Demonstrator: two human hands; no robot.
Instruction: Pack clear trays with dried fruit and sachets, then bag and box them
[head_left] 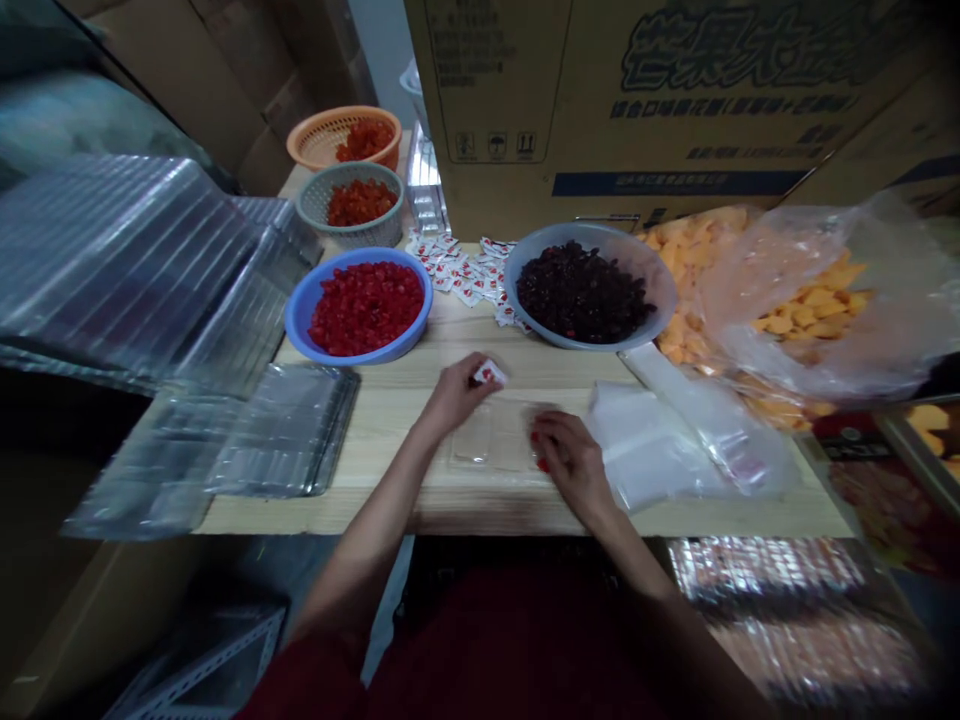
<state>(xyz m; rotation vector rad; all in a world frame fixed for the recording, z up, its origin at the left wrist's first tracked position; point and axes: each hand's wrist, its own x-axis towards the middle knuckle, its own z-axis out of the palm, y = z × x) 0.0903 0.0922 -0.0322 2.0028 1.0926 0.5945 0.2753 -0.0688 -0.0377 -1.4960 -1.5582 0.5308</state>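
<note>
My left hand (459, 390) is closed, pinching a small white packet (491, 372) with a red print. Below it, a clear plastic tray (474, 440) lies on the wooden table. My right hand (571, 455) is at the tray's right side, blurred by motion, its fingers curled around red fruit pieces (543, 464). A blue bowl (295, 318) of red fruit pieces stands beyond my left hand. Farther off, many packets (461, 270) like the one I hold lie in a loose pile. A pale bowl (517, 262) holds dark dried fruit (585, 292).
Stacked clear trays (285, 430) fill the table's left side. Two baskets (306, 215) (304, 145) with orange-red pieces stand behind the blue bowl. Clear plastic bags (660, 440) lie on the right, near orange fruit pieces (679, 280). A large cardboard box (525, 190) blocks the back.
</note>
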